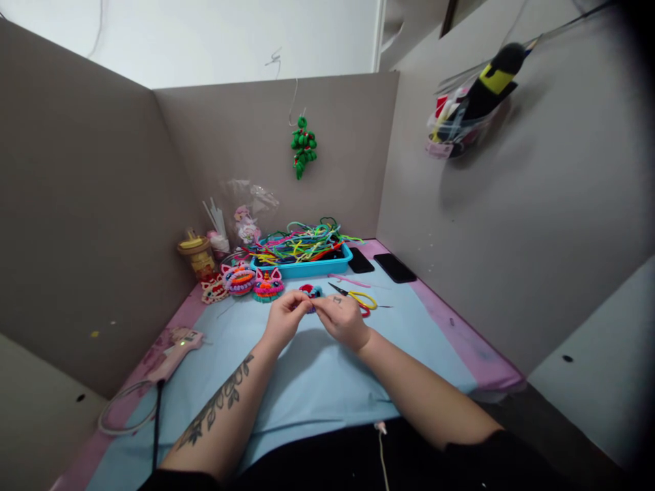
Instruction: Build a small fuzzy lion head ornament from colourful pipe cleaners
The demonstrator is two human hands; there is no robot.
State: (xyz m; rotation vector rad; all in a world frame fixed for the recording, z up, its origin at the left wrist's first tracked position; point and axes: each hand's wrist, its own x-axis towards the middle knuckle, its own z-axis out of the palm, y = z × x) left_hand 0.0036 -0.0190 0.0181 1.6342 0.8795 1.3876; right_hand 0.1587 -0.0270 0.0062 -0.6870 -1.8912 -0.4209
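Note:
My left hand (284, 318) and my right hand (342, 319) meet over the light blue mat (317, 382), fingers pinched together on a small red and blue pipe-cleaner piece (310, 292). Both hands are closed on it from either side. Yellow-handled scissors (358, 297) lie just beyond my right hand. Two finished pink and colourful pipe-cleaner figures (253, 281) stand to the left of the piece.
A blue tray (338, 264) heaped with coloured pipe cleaners sits at the back. Two dark phones (394, 267) lie at the back right. A glue gun (177, 349) with cable rests at the left. Grey partition walls enclose the desk; a green ornament (303, 146) hangs on the rear wall.

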